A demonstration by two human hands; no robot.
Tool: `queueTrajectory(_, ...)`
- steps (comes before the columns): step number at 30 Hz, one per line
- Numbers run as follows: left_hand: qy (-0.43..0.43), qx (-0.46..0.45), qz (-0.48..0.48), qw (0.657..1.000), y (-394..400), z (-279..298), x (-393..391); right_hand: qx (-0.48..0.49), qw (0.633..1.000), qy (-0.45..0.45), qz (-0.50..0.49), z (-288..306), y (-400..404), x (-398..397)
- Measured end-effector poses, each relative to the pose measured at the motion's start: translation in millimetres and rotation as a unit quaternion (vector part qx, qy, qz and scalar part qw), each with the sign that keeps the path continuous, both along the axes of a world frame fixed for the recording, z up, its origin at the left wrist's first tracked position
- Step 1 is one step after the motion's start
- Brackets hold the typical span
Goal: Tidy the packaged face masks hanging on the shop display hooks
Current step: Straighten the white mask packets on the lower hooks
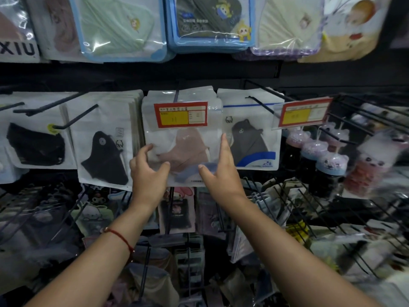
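Hanging on the middle hook, the pink mask packet (183,138) sat between a black mask packet (104,142) and a dark grey mask packet (250,134). The left hand (148,171) touched its lower left edge, fingers spread and slightly curled. The right hand (219,171) lay against its right edge, fingers straight, thumb on the packet's front. A red and yellow price tag (181,114) covered its upper part.

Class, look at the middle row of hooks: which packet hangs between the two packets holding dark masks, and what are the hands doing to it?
In the head view, the pink mask packet hangs there; the left hand and right hand frame its sides.
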State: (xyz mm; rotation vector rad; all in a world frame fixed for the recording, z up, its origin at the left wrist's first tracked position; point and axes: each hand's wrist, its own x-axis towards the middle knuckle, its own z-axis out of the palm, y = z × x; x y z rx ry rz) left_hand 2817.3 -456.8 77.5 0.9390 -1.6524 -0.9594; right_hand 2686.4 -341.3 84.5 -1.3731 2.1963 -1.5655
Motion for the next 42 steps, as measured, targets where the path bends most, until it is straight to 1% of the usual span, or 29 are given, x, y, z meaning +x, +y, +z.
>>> queueTrajectory(4,-0.021,-0.024,0.000,0.999,7,-3,2,0.007,1.000,-0.019,0.004,3,1,-2)
queueTrajectory(8,-0.076,-0.079,-0.007,0.994,14,-2,4,0.003,1.000,-0.023,0.010,3,0,-6)
queueTrajectory(11,-0.134,-0.107,-0.022,0.985,19,-3,7,0.004,1.000,-0.016,0.007,3,1,-9)
queueTrajectory(13,-0.168,-0.118,-0.028,0.978,19,-4,9,0.014,0.999,0.030,-0.009,2,1,-8)
queueTrajectory(15,-0.196,-0.135,-0.028,0.971,17,-5,11,0.025,0.992,0.122,-0.035,2,2,-8)
queueTrajectory(17,-0.226,-0.167,-0.023,0.959,15,-4,14,0.046,0.974,0.216,-0.043,1,4,-9)
queueTrajectory(19,-0.276,-0.223,-0.003,0.935,12,-3,15,0.077,0.959,0.270,-0.032,1,5,-9)
queueTrajectory(21,-0.351,-0.287,0.012,0.891,9,-2,13,0.110,0.948,0.297,-0.026,-1,4,-11)
queueTrajectory(23,-0.415,-0.316,0.010,0.853,4,-2,11,0.139,0.939,0.313,-0.028,-2,1,-15)
queueTrajectory(24,-0.432,-0.322,0.008,0.842,1,-3,10,0.150,0.937,0.313,-0.028,-1,-1,-17)
queueTrajectory(30,-0.465,-0.347,0.026,0.814,-14,-1,5,0.163,0.941,0.296,0.000,8,-10,-24)
queueTrajectory(35,-0.458,-0.351,0.033,0.816,-12,0,0,0.148,0.958,0.247,0.005,20,-13,-24)
queueTrajectory(42,-0.459,-0.357,0.032,0.813,-5,2,3,0.142,0.955,0.259,-0.001,21,-6,-19)
